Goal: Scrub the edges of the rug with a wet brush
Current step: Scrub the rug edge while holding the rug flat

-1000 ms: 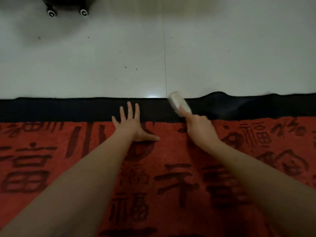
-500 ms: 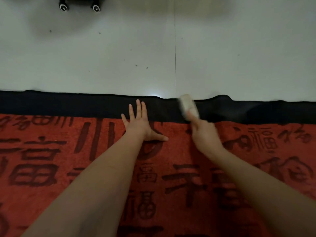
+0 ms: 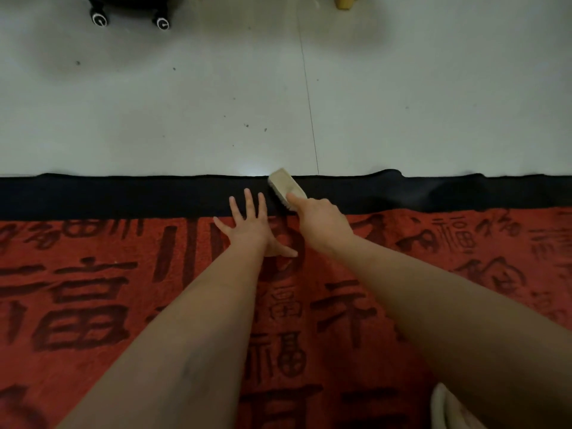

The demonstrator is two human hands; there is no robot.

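A red rug (image 3: 93, 305) with dark characters fills the lower half of the view, and its black border (image 3: 123, 196) runs across the middle against the floor. My right hand (image 3: 322, 221) grips a pale scrubbing brush (image 3: 286, 187), whose far end lies on the black border at the rug's edge. Just to the left, my left hand (image 3: 250, 226) presses flat on the rug with fingers spread, the fingertips on the black border.
Pale tiled floor (image 3: 216, 103) lies beyond the rug. Two black caster wheels (image 3: 130, 20) stand at the top left and a yellowish object (image 3: 345, 1) at the top edge. The border bulges up at the right (image 3: 390, 178). Something white (image 3: 445, 410) shows at the bottom right.
The brush has slid back and forth along the black border beside my left hand. The view has shifted, so the rug edge sits lower in the frame. My left hand stays flat.
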